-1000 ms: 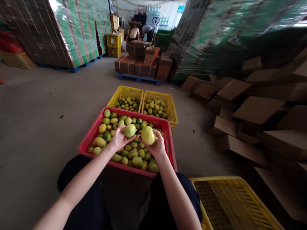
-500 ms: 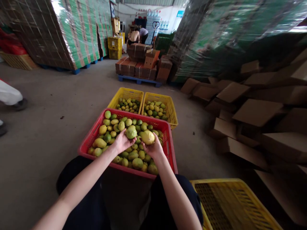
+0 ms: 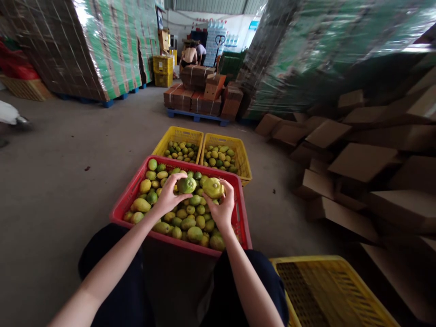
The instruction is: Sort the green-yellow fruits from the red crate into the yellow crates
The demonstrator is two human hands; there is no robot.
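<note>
My left hand (image 3: 170,194) grips a green lemon (image 3: 187,185) between thumb and fingers. In my right hand (image 3: 222,205) is a larger yellow lemon (image 3: 213,187), its end turned toward me. Both hands hover over a red crate (image 3: 245,227) full of green and yellow lemons (image 3: 188,223). Behind it, touching or nearly so, stand a yellow crate (image 3: 162,141) on the left and another yellow crate (image 3: 244,159) on the right, each partly filled with similar fruit.
A yellow crate (image 3: 306,260) sits by my right knee. Cardboard boxes (image 3: 363,161) lie heaped at the right. Bundled cartons rest on a blue pallet (image 3: 197,116) ahead. Wrapped stacks (image 3: 116,45) rise on both sides. A person's leg (image 3: 8,113) shows at far left; two people (image 3: 189,55) bend far back.
Both hands have turned the lemons, so their ends now face me, and lifted them slightly. The leg at the left has shifted further out of view.
</note>
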